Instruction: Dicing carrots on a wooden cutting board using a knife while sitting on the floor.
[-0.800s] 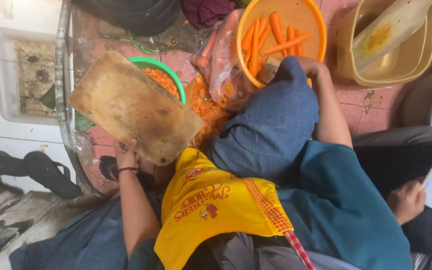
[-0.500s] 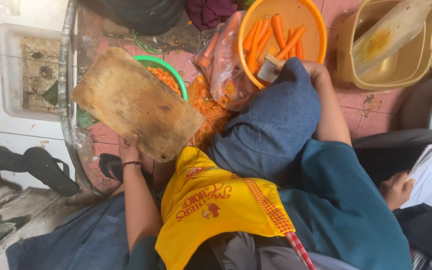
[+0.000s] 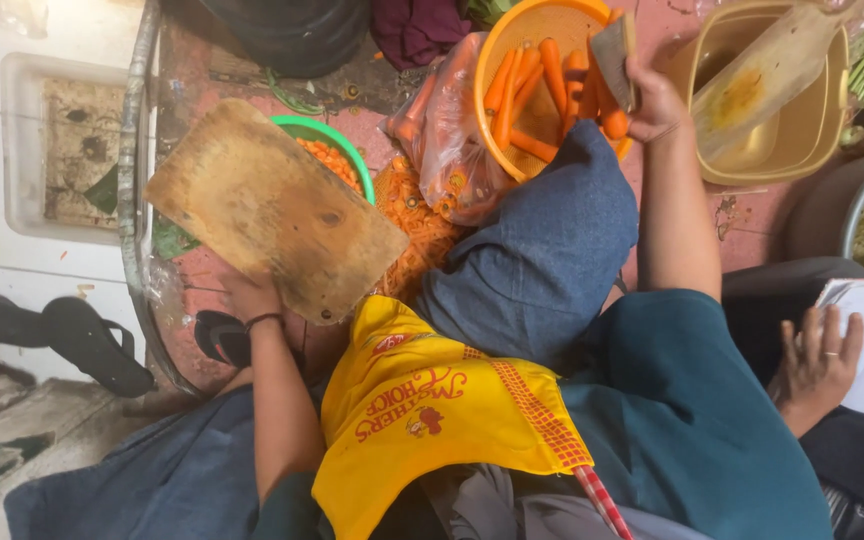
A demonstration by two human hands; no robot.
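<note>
The left hand [image 3: 250, 297] is mostly hidden under the board [image 3: 272, 210], so only the wrist and the heel of the palm show; the fingers appear curled on the board's near edge, holding it tilted up over the green bowl [image 3: 327, 135]. That bowl is largely covered by the board, with only an arc of rim and some cut carrot showing. The ground is worn reddish concrete, with white tile and a black sandal [image 3: 92, 345] left of the board. Right of the board lie a heap of carrot slices [image 3: 417, 225] and a plastic bag [image 3: 447, 135]. Further right, the orange basket [image 3: 537, 80] holds whole carrots, its top cut off by the frame. The right hand [image 3: 652, 100] is closed around the knife [image 3: 614, 50], held above the basket's right rim.
</note>
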